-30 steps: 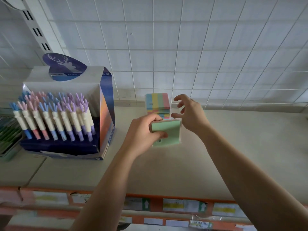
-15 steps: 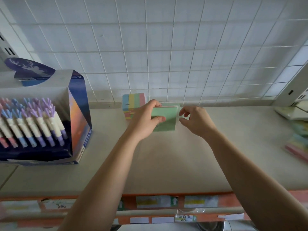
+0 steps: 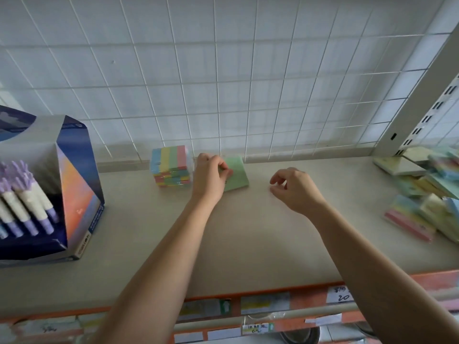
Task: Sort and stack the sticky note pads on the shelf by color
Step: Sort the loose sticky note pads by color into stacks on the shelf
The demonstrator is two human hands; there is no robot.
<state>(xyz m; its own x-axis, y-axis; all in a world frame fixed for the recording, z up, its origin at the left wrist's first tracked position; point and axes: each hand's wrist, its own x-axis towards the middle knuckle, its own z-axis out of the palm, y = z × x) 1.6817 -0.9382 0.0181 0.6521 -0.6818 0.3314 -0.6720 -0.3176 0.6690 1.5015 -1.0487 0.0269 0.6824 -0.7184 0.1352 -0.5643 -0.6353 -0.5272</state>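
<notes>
Head view, as I watch remotely: the left hand [image 3: 211, 178] pinches the left edge of the green pad [image 3: 237, 173], which lies on the shelf [image 3: 248, 239] at the foot of the wire grid [image 3: 223, 83], at 3 o'clock of the striped pad stack [image 3: 171, 170]. At the pad's 3 o'clock the right hand [image 3: 295, 189] hovers, fingers loosely curled, holding nothing. A loose pile of pads [image 3: 422, 202] sits at far 3 o'clock, and a pen display box [image 3: 62, 184] at 9.

Open shelf surface [image 3: 248, 232] at centre; pen display box [image 3: 74, 184] left, loose pad pile [image 3: 422, 209] right, wire grid [image 3: 223, 95] far.
</notes>
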